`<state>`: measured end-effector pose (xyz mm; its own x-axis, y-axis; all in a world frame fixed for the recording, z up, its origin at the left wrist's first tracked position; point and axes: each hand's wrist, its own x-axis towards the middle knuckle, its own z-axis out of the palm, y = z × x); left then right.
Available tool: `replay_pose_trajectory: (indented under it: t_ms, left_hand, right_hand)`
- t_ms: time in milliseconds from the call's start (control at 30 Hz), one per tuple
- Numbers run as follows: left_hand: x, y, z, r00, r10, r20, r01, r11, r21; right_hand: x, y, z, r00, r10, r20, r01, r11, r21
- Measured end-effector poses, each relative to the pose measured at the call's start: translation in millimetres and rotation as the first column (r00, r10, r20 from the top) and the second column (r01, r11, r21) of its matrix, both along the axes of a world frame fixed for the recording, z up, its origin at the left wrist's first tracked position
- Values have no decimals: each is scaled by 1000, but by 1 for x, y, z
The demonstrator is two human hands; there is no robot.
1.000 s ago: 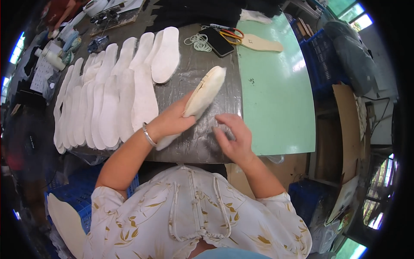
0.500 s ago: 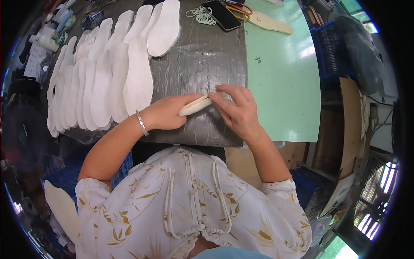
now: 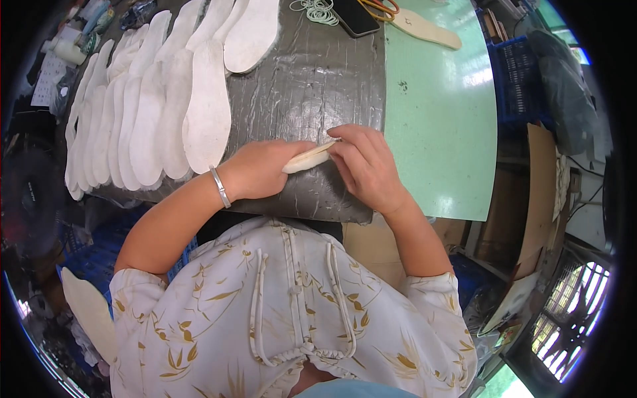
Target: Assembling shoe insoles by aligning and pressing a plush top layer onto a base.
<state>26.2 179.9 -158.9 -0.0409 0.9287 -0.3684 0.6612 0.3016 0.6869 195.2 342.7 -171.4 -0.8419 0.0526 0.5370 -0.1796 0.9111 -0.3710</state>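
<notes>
Over the dark table top, my left hand (image 3: 259,171) is wrapped round one end of a cream, fleecy-edged insole (image 3: 309,161), which is seen edge-on. It looks folded or stacked in layers; I cannot tell which. The fingers and thumb of my right hand (image 3: 368,167) are closed at its other end, pinching the edge. Part of the insole is hidden inside my left hand. Left of my hands lie overlapping rows of white insoles (image 3: 208,113), several of them, with fluffy edges showing.
The dark, plastic-covered table (image 3: 292,86) meets a green sheet (image 3: 441,132) on the right. At the back lie pale green rubber bands (image 3: 316,11), a black phone (image 3: 355,16), orange-handled scissors (image 3: 381,9) and a cream insole (image 3: 424,30). A blue crate (image 3: 519,76) stands beyond the sheet.
The view has shifted slightly, so the table things sit a little higher. Both hands keep hold of the insole, and its right end is tilted up a bit between my right fingers.
</notes>
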Motion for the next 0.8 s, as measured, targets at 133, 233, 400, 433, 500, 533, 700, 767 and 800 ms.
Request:
replay_pose_trajectory:
  t_ms: [133, 233, 400, 433, 500, 533, 700, 767, 800]
  left_hand:
    - [3, 1, 0, 998, -3, -57, 3, 1000, -10]
    - [1, 0, 3, 997, -33, -68, 34, 999, 17]
    - [12, -2, 1, 984, 132, 124, -169, 916, 363]
    - [14, -1, 1, 980, 160, 120, -193, 910, 366]
    - [19, -2, -3, 978, 186, 98, -210, 883, 420]
    - [21, -3, -4, 972, 224, 76, -233, 850, 473]
    - [25, -4, -2, 973, 228, 36, -217, 850, 481]
    - [27, -4, -5, 973, 231, 10, -204, 837, 508]
    - [28, -4, -5, 972, 237, -1, -203, 834, 513]
  right_hand:
    - [1, -4, -9, 999, -32, -8, 31, 997, -67]
    - [2, -8, -11, 997, -69, -32, 66, 994, -88]
    - [8, -12, -12, 997, -72, 16, 73, 924, -375]
    - [12, -14, -8, 994, -66, 90, 103, 858, -503]
    - [16, -9, -1, 996, -44, 81, 82, 829, -554]
    - [19, -4, 1, 998, -13, 67, 51, 797, -602]
    - [29, 4, -2, 993, -22, 116, 74, 883, -464]
    - [28, 1, -8, 992, -69, 107, 110, 892, -439]
    - [26, 1, -8, 991, -72, 108, 113, 894, -434]
